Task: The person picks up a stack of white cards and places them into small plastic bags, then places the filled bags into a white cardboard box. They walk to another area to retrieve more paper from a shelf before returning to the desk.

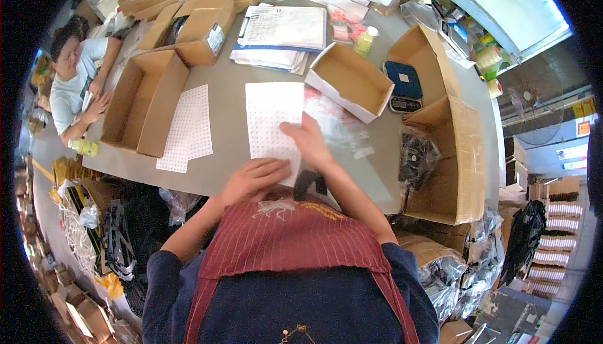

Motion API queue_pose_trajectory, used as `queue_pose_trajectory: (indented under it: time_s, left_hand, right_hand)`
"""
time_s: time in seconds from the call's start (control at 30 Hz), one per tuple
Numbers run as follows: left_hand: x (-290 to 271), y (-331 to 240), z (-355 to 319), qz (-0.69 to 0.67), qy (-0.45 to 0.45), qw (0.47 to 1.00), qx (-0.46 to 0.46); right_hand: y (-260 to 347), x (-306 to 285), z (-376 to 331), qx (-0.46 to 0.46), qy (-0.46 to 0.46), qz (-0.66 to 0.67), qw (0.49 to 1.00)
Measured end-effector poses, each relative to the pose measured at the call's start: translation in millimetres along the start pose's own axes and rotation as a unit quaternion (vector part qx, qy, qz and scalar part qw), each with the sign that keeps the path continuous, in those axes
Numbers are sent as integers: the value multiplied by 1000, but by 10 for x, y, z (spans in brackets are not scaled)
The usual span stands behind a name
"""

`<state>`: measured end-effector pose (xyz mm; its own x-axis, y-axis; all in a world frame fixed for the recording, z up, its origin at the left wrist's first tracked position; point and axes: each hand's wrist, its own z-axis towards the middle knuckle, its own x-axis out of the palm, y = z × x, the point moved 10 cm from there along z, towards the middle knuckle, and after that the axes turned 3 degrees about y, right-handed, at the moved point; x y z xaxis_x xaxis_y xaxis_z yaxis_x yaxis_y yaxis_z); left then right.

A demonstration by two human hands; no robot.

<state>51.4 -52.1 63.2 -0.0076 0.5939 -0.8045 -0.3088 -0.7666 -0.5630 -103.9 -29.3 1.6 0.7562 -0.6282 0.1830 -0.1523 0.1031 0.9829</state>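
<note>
A white sheet [271, 102] printed with rows of small marks, seemingly a label sheet, lies in front of me. My right hand [309, 143] grips its right edge, thumb on top; some of the fingers are hidden. My left hand [256, 176] rests over the sheet's lower left part with the fingers stretched out and close together. Two more printed sheets [188, 127] overlap on the table to the left, beside an open cardboard box [146, 102]. A black curved object [305, 184] lies near my right wrist, against the table edge; its kind is unclear.
Beyond the sheet are clipboards with papers [282, 27], a white-sided open box [352, 80] and a bottle of yellowish liquid [365, 43]. Cardboard boxes [461, 162] and a bagged black item [418, 155] stand right. A person [78, 71] sits at the left end.
</note>
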Motion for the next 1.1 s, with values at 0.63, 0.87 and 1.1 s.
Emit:
queue_pose_trajectory:
  time_s: [0.63, 0.87, 1.1]
  left_hand:
    - [-133, 876, 163, -537, -255, 736, -323]
    - [-236, 875, 343, -514, -222, 773, -299]
    - [-88, 550, 446, -586, -140, 760, -244]
  right_hand:
    - [218, -695, -618, 24, -139, 105, 984]
    - [395, -656, -582, -1, -108, -12, 994]
    - [191, -807, -679, 26, -186, 131, 973]
